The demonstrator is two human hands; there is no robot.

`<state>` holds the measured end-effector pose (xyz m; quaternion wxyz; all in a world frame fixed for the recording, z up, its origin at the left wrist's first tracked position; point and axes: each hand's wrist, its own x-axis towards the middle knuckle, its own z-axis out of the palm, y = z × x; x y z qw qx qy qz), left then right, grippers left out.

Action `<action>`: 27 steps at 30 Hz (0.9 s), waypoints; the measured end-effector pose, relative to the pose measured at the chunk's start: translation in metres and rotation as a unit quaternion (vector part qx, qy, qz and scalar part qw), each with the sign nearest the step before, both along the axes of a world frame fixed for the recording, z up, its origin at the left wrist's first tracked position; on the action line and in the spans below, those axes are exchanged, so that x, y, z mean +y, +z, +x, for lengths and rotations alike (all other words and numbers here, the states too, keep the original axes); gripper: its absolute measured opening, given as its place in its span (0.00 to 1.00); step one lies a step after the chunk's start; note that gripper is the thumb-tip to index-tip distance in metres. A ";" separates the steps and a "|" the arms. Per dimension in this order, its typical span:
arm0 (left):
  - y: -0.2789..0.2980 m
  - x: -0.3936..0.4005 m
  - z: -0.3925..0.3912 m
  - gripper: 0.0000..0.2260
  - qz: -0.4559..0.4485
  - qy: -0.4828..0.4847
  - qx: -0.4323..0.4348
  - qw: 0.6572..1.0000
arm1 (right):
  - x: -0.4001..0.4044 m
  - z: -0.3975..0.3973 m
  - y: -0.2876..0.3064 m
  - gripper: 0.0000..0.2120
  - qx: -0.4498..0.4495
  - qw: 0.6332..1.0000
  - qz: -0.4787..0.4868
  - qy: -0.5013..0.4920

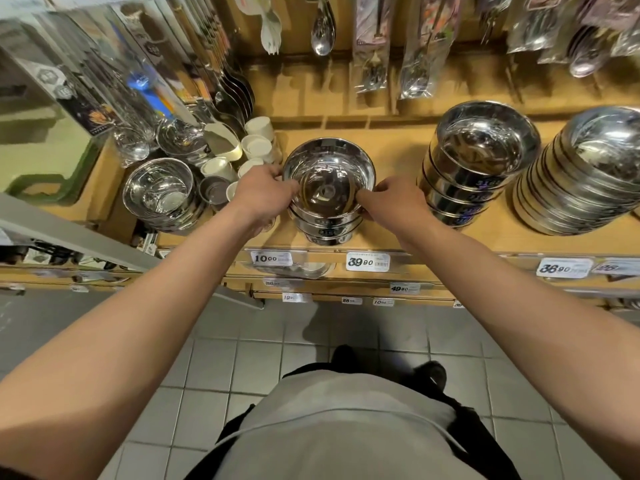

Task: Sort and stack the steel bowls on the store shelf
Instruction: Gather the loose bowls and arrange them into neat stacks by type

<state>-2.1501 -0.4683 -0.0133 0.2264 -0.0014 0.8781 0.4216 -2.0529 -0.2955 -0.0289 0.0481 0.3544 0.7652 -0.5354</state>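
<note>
**Steel bowl held at both rims on the centre stack**

Steel, mirror-bright: the top bowl [329,174] sits on the centre stack of bowls [327,225], which stands on the wooden shelf [394,150] directly behind the 39.90 price tag [367,261]. All positions below are taken from that centre stack.

- Left hand [258,192]: at the stack's left side, fingers curled over the top bowl's left rim, grasping it.
- Right hand [391,200]: at the stack's right side, fingertips pinching the top bowl's right rim.
- Top bowl looks slightly tilted and offset from the bowls beneath; whether it is fully seated I cannot tell.
- Right of the stack: a taller stack of deep bowls [474,164], well apart; beyond it, a leaning stack of shallow plates [581,181].
- Left of the stack: small white cups [254,147] just beside the left hand, then a smaller stack of steel bowls [161,195] further left.
- Behind and above the stack: packaged spoons and forks [374,46] hanging on the back wall.
- Below the stack: grey tiled floor [277,344].
</note>
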 end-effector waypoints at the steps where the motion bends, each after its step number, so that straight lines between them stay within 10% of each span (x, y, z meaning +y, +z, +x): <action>1: 0.000 0.000 -0.001 0.15 0.001 -0.001 -0.003 1.000 | 0.001 -0.001 0.000 0.11 -0.004 1.000 -0.010 0.002; 7: -0.004 0.000 -0.003 0.11 0.053 0.023 -0.035 0.998 | 0.001 -0.005 -0.004 0.24 -0.010 0.997 -0.068 0.026; 27: -0.003 0.006 -0.009 0.10 -0.072 -0.014 0.075 0.994 | 0.002 -0.017 -0.009 0.10 0.002 0.999 -0.039 0.014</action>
